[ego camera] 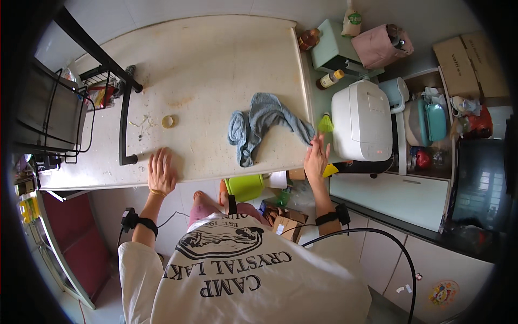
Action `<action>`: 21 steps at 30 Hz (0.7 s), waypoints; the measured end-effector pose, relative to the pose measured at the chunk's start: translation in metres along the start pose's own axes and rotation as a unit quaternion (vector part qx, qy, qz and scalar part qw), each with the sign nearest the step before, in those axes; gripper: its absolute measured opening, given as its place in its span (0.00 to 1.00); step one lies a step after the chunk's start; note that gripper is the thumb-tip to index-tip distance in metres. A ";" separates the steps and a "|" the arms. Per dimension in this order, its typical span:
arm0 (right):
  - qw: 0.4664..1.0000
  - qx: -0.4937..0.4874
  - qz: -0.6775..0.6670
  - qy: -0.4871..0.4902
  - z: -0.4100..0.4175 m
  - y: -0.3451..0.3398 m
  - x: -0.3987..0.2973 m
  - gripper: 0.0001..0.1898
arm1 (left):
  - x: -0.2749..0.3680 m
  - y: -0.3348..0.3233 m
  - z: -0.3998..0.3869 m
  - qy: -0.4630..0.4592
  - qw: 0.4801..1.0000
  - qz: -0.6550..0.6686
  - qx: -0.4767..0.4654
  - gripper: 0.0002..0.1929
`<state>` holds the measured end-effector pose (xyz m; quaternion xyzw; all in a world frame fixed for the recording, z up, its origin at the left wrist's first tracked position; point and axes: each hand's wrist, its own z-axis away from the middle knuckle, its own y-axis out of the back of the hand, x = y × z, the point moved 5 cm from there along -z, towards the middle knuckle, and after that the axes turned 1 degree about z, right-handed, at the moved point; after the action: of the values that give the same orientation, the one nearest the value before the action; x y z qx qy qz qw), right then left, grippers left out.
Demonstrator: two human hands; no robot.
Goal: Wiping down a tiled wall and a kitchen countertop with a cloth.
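My left hand (162,169) lies palm down on the pale countertop (202,77) near its front edge, fingers slightly apart, holding nothing. A roll of yellowish tape (168,121) and scattered scraps (142,122) are beyond it. At the counter's right edge, my right hand (317,156) is at the tip of a crumpled blue-grey cloth (269,115); whether the fingers pinch the cloth cannot be told. The cloth spreads leftward over the counter in a bent, bunched shape. Just past the right fingertips is a yellow-green shuttlecock (325,123).
A black metal rack (125,121) stands at the left. To the right are a white rice cooker (362,121), a sauce bottle (330,79), a green cabinet-like box (332,46) and a pink bag (380,44). Below the counter's front edge is a lime-green bin (245,187).
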<state>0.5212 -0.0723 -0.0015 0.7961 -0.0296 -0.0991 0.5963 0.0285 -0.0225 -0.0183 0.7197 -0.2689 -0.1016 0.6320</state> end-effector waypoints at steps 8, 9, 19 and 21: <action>0.997 0.016 0.053 0.047 -0.054 -0.020 -0.005 0.21 | -0.001 -0.001 0.004 0.012 1.000 0.001 -0.008 0.32; 0.999 0.002 0.045 0.029 -0.069 -0.023 -0.005 0.21 | -0.001 -0.001 0.004 0.009 1.000 0.005 0.001 0.32; 0.994 0.026 0.101 0.038 -0.256 -0.080 -0.021 0.18 | -0.002 0.000 -0.001 0.006 0.999 0.031 -0.006 0.33; 0.993 0.000 0.114 0.009 -0.279 -0.089 -0.022 0.18 | -0.001 -0.001 -0.002 0.008 0.999 0.038 -0.002 0.33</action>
<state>0.5473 0.2197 -0.0084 0.7882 -0.1145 -0.0235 0.6042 0.0293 -0.0204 -0.0191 0.7085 -0.2905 -0.0720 0.6391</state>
